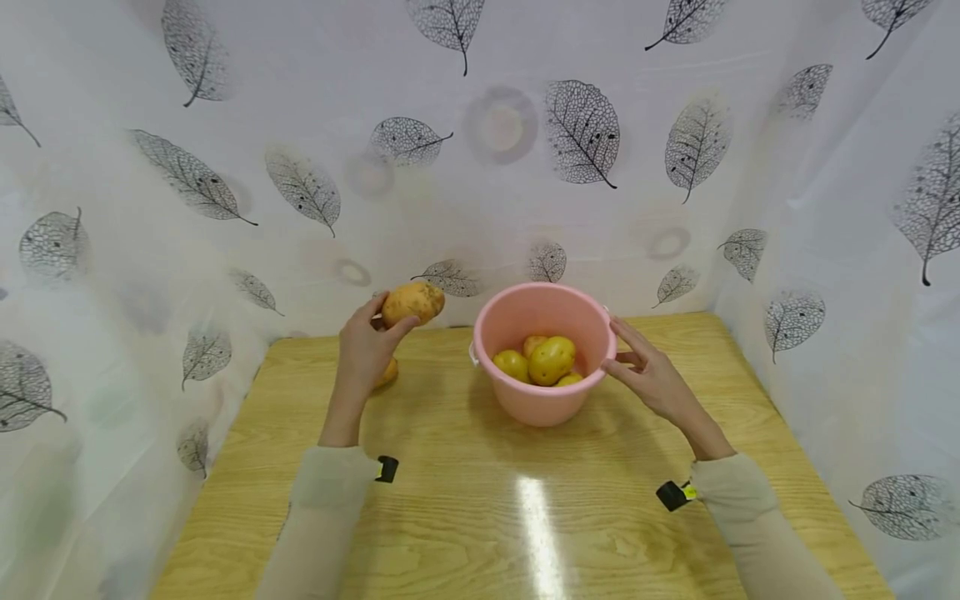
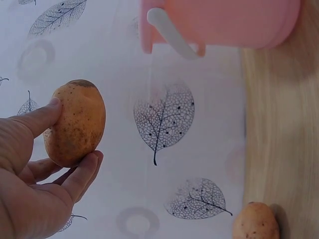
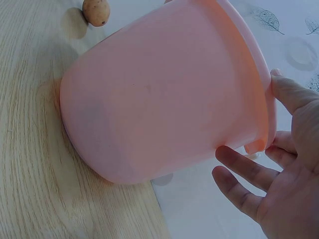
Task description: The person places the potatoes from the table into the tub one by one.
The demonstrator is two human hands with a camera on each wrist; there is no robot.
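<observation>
My left hand (image 1: 365,346) grips a brown-yellow potato (image 1: 413,303) between thumb and fingers, raised above the table to the left of a pink bucket (image 1: 542,408). In the left wrist view, the potato (image 2: 76,123) has a dark patch at its top end. Several potatoes (image 1: 552,361) lie inside the bucket. My right hand (image 1: 651,379) holds the bucket's right rim, thumb at the near side and fingers farther back. The right wrist view shows two outer fingers (image 3: 244,169) extended beside the bucket wall. Another potato (image 2: 256,222) rests on the table, partly hidden behind my left hand in the head view.
The bucket stands upright toward the back of the wood-grain table (image 1: 450,517). A white handle (image 2: 172,35) hangs at its left side. White sheeting with a leaf print (image 1: 480,208) encloses the back and both sides.
</observation>
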